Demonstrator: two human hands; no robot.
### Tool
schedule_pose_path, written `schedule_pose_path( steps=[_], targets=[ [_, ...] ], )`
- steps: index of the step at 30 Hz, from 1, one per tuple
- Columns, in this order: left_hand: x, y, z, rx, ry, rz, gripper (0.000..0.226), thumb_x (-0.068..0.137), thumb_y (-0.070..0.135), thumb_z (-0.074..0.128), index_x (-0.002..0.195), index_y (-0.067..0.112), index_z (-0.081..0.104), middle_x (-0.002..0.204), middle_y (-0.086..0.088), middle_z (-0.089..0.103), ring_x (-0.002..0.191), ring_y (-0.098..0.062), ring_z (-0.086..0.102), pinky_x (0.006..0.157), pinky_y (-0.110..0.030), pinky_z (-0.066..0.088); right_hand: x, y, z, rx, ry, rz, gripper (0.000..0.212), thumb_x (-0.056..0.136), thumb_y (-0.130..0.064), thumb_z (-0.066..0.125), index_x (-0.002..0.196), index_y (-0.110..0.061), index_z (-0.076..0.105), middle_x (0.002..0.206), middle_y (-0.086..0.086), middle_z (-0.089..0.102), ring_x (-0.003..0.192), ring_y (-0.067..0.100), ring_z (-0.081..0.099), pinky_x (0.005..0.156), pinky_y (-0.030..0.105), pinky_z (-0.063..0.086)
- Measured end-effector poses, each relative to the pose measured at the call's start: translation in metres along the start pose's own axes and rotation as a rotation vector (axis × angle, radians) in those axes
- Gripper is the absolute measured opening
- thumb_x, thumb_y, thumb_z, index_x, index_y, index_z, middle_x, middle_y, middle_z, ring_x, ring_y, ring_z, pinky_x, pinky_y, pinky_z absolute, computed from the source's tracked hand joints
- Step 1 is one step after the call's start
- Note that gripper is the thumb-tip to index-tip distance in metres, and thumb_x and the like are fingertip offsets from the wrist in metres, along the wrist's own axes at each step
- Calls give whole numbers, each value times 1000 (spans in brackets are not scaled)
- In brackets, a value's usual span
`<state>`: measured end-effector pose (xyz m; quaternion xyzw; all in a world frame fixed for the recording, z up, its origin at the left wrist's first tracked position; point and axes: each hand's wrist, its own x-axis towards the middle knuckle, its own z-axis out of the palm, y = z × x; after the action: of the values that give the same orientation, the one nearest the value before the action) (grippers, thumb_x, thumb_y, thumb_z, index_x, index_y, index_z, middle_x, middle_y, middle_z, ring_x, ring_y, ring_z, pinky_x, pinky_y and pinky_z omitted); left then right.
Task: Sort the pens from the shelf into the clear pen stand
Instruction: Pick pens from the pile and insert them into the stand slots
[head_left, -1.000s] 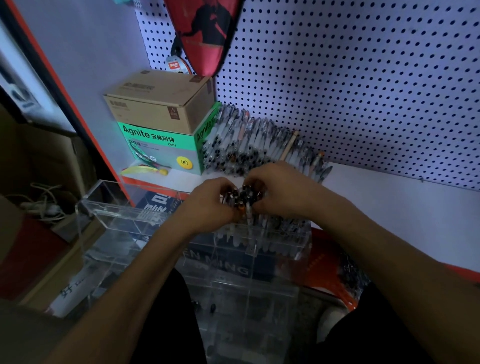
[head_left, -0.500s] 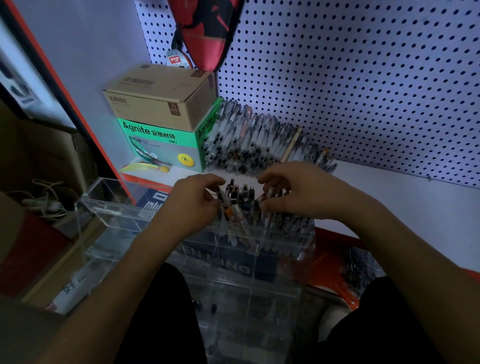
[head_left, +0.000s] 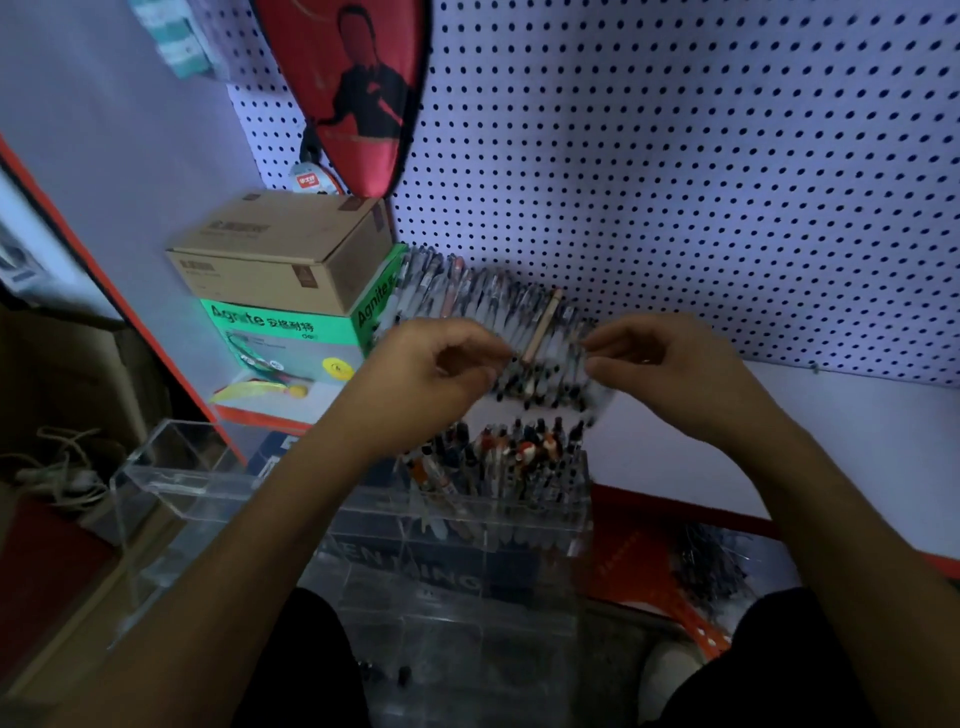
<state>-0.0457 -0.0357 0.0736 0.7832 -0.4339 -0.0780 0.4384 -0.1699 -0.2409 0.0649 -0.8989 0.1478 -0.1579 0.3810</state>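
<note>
Clear pen stand (head_left: 519, 519): one compartment packed with upright pens (head_left: 511, 457). Left hand (head_left: 421, 379) and right hand (head_left: 670, 369): lifted off that bundle, now over shelf pens (head_left: 483, 301) behind stand; fingers loosely curled, holding nothing. Next batch pending.

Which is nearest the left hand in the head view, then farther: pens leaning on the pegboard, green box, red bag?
From the left hand:
1. Pens leaning on the pegboard, just behind its fingertips.
2. Green box, to its left on the shelf.
3. Red bag, hanging high on the pegboard.
</note>
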Motion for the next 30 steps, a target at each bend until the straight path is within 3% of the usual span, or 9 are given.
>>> schedule_pose_path(
  steps=[4, 7, 10, 12, 15, 16, 18, 22, 30],
  targets=[
    [41, 13, 27, 117, -147, -23, 19, 94, 14, 62, 110, 22, 69, 101, 7, 69, 90, -3, 64, 81, -19, 53, 10, 33, -16, -27, 54, 104, 14, 94, -28, 65, 107, -25, 68, 95, -9, 67, 85, -1, 62, 67, 10, 42],
    [70, 18, 54, 241, -256, -22, 21, 97, 15, 58, 115, 21, 68, 99, 9, 62, 83, 4, 57, 73, -12, 44, 20, 69, -18, -78, 62, 221, 16, 97, -21, 60, 111, -18, 69, 102, 2, 68, 87, 15, 61, 70, 22, 43],
    [96, 20, 82, 382, -376, -34, 24, 97, 15, 57, 119, 19, 67, 105, 4, 63, 78, 2, 54, 65, -8, 39, 25, 108, -10, -148, -15, 331, 20, 98, -14, 55, 112, -17, 68, 118, 9, 66, 95, 22, 62, 76, 26, 44],
    [113, 19, 100, 469, -437, -41, 26, 95, 11, 56, 119, 15, 68, 108, 2, 64, 84, -3, 55, 75, -15, 46, 29, 126, -7, -197, -111, 384, 25, 98, -12, 50, 116, -17, 67, 127, 11, 61, 101, 25, 60, 78, 27, 46],
    [137, 13, 129, 599, -467, -57, 13, 90, 9, 59, 97, 9, 70, 104, -7, 68, 84, -17, 58, 83, -35, 55, 36, 141, -11, -165, -75, 435, 26, 96, -12, 51, 116, -18, 66, 128, 12, 59, 92, 23, 56, 77, 27, 47],
    [144, 13, 139, 677, -471, -57, 5, 88, 11, 59, 87, 8, 64, 99, -11, 67, 78, -20, 58, 76, -37, 55, 38, 144, -12, -146, -45, 443, 26, 96, -12, 52, 116, -18, 66, 127, 12, 60, 87, 21, 55, 75, 27, 46],
    [153, 10, 156, 834, -469, -60, 17, 89, 15, 59, 75, 13, 49, 87, -9, 56, 66, -16, 47, 60, -33, 45, 40, 149, -13, -106, -22, 462, 27, 95, -12, 53, 117, -18, 66, 124, 12, 61, 84, 19, 55, 73, 27, 46],
    [163, 3, 181, 970, -489, -81, 20, 92, 25, 60, 100, 14, 46, 79, 1, 36, 74, -16, 42, 66, -31, 41, 40, 157, -16, -21, 1, 501, 27, 94, -12, 54, 118, -16, 67, 124, 13, 61, 91, 21, 57, 75, 24, 45],
    [172, -1, 196, 1112, -656, -83, 41, 93, 49, 52, 70, 17, 41, 77, -4, 40, 68, -15, 46, 69, -32, 47, 40, 164, -27, 57, 45, 549, 28, 92, -8, 53, 116, -12, 68, 112, 11, 67, 99, 24, 61, 77, 24, 44]
  ],
)
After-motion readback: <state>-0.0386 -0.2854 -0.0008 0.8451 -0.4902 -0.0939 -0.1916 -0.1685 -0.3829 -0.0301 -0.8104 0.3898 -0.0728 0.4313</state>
